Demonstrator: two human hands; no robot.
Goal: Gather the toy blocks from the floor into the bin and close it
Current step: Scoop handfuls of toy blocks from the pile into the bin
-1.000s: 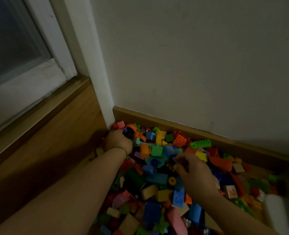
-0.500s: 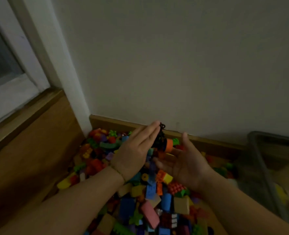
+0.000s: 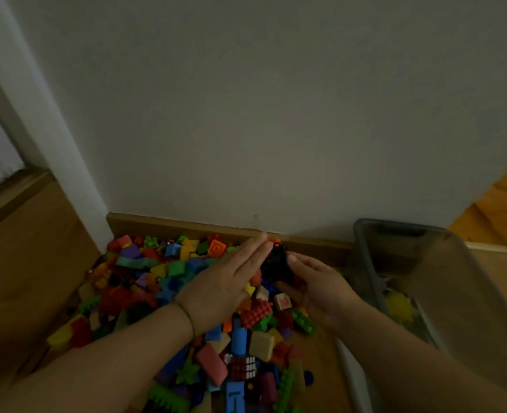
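Just above the pile of toy blocks (image 3: 163, 272) heaped on the floor (image 3: 23, 278) by the baseboard (image 3: 163, 225), a flat left hand (image 3: 225, 281) presses a dark clump of blocks (image 3: 276, 263) into the curled right hand (image 3: 320, 287). The grey bin (image 3: 362, 234) stands open alongside, to the right.

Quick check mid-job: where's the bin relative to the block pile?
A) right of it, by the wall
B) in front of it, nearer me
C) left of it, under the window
A: the translucent bin stands right of the block pile, near the wall, beyond the right hand.
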